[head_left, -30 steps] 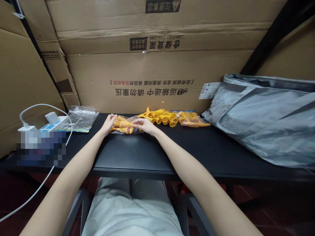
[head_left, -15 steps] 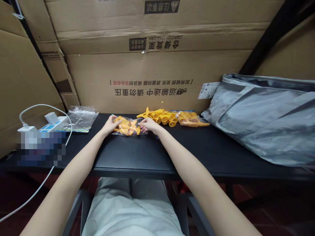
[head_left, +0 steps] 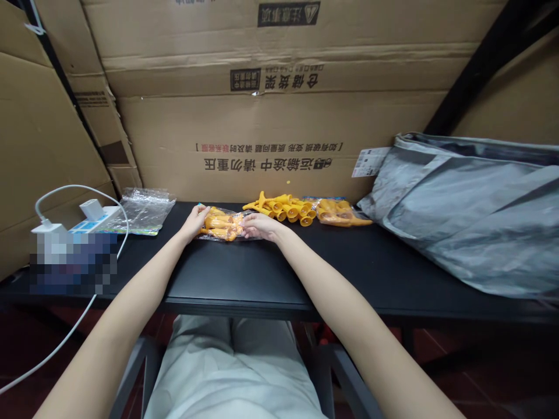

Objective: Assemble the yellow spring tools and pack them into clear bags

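Note:
A clear plastic bag point(head_left: 222, 226) with several orange-yellow plastic pieces inside lies on the black table point(head_left: 236, 273). My left hand point(head_left: 195, 222) is closed on the bag's left end, thumb on top. At its right end, my right hand point(head_left: 262, 226) has its fingers pressed against the bag and the pieces in it. Just behind my right hand is a pile of loose yellow cone-shaped pieces point(head_left: 290, 208), their hollow ends facing me. Beside that pile, another clear bag of orange pieces point(head_left: 335, 212) lies flat.
Flat clear plastic bags point(head_left: 144, 212) lie at the left, near a white power strip point(head_left: 98, 221) with a charger and a white cable point(head_left: 128, 233). A large grey bag point(head_left: 471, 215) stands at the right. Cardboard point(head_left: 271, 122) walls the back.
My right hand has shifted slightly left, onto the right end of the bag and its pieces. My left hand stays at the left end.

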Available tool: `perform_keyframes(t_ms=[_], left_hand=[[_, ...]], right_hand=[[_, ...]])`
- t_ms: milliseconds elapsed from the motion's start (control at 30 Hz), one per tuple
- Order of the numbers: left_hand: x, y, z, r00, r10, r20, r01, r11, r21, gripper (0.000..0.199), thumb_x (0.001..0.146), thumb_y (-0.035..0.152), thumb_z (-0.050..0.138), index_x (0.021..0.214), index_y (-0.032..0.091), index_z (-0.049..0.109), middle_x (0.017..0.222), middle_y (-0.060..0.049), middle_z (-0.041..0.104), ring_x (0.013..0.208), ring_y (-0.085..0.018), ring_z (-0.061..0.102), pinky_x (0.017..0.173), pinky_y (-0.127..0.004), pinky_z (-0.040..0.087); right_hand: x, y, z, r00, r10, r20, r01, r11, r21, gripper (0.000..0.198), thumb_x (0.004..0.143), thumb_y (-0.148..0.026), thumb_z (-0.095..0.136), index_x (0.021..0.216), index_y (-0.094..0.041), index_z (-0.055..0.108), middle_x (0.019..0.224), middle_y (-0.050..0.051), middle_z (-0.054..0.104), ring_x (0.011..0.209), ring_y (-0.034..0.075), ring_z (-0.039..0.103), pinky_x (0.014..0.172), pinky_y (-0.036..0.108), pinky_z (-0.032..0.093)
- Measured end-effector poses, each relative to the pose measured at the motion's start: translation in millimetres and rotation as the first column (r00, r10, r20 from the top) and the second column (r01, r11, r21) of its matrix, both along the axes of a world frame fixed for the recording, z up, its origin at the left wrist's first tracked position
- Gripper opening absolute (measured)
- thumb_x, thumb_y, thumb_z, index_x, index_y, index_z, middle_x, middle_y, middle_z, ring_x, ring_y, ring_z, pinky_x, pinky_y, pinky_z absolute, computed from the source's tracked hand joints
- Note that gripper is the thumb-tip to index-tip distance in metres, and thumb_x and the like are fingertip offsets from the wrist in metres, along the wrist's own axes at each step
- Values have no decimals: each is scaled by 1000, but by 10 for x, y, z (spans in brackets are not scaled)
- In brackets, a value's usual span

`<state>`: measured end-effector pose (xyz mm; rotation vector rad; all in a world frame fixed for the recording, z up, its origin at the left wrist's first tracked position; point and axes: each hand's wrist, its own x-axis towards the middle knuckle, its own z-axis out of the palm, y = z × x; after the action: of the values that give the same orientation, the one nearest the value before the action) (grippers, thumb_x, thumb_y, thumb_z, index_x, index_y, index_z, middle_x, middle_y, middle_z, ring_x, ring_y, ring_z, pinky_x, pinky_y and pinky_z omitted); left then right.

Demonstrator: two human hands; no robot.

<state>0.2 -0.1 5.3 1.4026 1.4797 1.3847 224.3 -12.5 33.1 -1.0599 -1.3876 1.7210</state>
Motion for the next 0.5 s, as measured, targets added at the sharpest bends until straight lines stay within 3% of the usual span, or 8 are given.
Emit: perform_keyframes(t_ms=[267,367,500], left_hand=[[6,-26,69,998,41,54,-42,999,14,23,84,40,49,90,19,54,94,-5,63,97,-19,59,86,-30,45],[-10,11,29,998,36,44,-37,999,25,21,84,37,50,91,18,54,95,-5,63,97,-19,59,88,-31,44],[-41,61,-46,1000,20,13,-21,999,29,19,80,31,55,94,19,54,101,-6,63,98,-18,59,91,-31,43]], right_hand=[[-89,-35,-30,996,-16,-85,17,1000,14,25,79,1,59,71,-17,44,51,-2,58,46,9,59,51,18,51],[-126,-44,-85,1000,9,7,-10,997,72,27,77,-1,62,71,-18,43,51,-1,60,48,11,61,54,21,53],[-180,-69,-122,969,-48,243,-7,975,223,25,76,-4,62,68,-19,44,46,-3,57,41,11,55,44,20,46]])
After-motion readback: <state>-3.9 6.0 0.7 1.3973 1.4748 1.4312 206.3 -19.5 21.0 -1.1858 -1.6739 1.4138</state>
